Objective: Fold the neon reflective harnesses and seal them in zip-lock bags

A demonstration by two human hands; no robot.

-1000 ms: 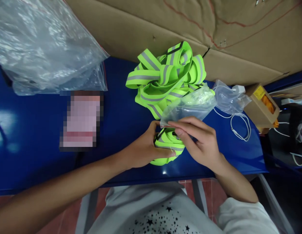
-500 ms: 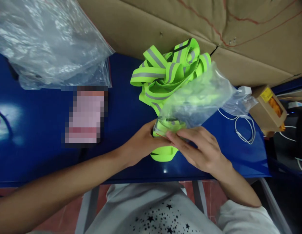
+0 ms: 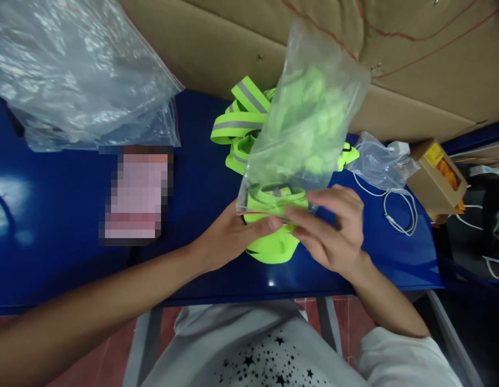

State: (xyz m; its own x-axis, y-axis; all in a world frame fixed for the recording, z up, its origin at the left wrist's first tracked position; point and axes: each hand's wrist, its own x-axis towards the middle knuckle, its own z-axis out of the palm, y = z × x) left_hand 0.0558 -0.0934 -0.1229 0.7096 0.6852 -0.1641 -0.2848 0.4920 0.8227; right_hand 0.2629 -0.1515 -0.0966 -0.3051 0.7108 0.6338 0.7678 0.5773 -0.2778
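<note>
A folded neon-yellow reflective strap [image 3: 273,248] is partly inside the mouth of a clear zip bag [image 3: 309,102]. The bag's far end rises over a loose pile of reflective straps with grey stripes [image 3: 239,124], hiding much of it. My left hand [image 3: 229,236] is closed around the folded strap's left side, its thumb across the front near the bag's red-lined edge. At the right side of the bag's mouth, my right hand [image 3: 333,231] has its fingers closed on the plastic edge. Where those fingertips meet the strap is partly hidden.
On the blue table [image 3: 201,204], a pile of clear plastic bags [image 3: 84,75] lies back left, with a pixelated phone-like object [image 3: 136,196] below it. At right are a bagged white cable [image 3: 382,161] and a cardboard box [image 3: 438,174]. A brown padded panel [image 3: 201,40] stands behind.
The zip bag has swung from leaning rightward to standing up over the strap pile. More of the folded strap now shows through its mouth, and the red-lined edge lies straighter across my left thumb.
</note>
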